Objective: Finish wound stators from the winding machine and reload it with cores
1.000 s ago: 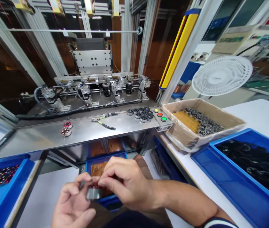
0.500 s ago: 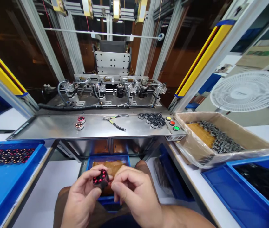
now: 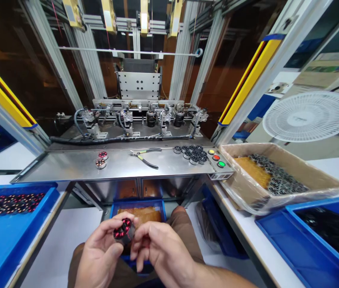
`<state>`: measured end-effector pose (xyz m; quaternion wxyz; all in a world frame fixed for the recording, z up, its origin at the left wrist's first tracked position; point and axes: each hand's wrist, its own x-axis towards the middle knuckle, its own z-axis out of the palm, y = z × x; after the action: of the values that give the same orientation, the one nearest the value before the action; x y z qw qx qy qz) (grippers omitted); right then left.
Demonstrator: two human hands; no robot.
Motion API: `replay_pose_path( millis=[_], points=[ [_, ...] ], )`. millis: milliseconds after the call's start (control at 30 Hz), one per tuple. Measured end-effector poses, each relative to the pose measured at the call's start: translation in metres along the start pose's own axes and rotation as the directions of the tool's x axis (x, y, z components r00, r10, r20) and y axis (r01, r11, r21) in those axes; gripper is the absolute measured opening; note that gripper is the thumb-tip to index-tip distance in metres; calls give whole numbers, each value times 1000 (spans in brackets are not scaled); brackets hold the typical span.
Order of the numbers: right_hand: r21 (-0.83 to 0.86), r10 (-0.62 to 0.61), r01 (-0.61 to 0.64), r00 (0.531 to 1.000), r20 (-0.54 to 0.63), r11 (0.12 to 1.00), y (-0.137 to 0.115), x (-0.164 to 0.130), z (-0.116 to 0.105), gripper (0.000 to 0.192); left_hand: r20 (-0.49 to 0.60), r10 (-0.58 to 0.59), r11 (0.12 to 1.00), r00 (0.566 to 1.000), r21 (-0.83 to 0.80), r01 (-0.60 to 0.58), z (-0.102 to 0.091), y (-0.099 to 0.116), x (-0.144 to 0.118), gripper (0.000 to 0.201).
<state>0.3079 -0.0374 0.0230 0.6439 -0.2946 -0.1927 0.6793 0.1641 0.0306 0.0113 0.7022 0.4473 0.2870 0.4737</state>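
Note:
My left hand (image 3: 99,252) grips a wound motor stator (image 3: 124,232) between thumb and fingers, above my lap. The stator is a dark ring with red wire coils, its coil face tilted up. Close against its right side, my right hand (image 3: 165,250) has its fingers curled in. Whatever those fingertips may pinch is hidden. On the steel ledge ahead lie two more wound stators, a red one (image 3: 102,155) and a copper-coloured one (image 3: 100,163). A pair of pliers (image 3: 147,160) rests right of them, jaws apart.
Bare dark stator cores (image 3: 195,154) cluster beside three buttons (image 3: 216,158). A winding machine (image 3: 139,116) stands behind the ledge. The blue tray (image 3: 10,244) at left holds wound stators; at right are a lined carton (image 3: 316,176) of cores and a blue bin (image 3: 277,240).
My right hand has rolled over and its fingers have come nearer to the stator's side. The stator and left hand have shifted slightly left and down. The camera view has tilted a little.

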Motion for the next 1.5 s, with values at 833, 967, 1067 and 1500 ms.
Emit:
replay_pose_path(
  millis=[833, 967, 1067, 1500],
  points=[
    [-673, -586, 682, 680, 440, 287, -20, -10, -20, 28, 242, 237, 642, 941, 688, -338, 8, 7, -10, 39],
    [-679, -586, 648, 714, 384, 345, -20, -9, -15, 13, 364, 389, 454, 846, 724, -520, 11, 13, -10, 43],
    [-674, -562, 552, 792, 240, 490, -20, -10, -10, 12, 298, 335, 560, 894, 700, -443, 9, 10, -12, 40],
    [-752, -460, 328, 887, 37, 572, -38, -19, -42, 28, 426, 398, 376, 812, 732, -568, 4, 10, -15, 43]
  ],
)
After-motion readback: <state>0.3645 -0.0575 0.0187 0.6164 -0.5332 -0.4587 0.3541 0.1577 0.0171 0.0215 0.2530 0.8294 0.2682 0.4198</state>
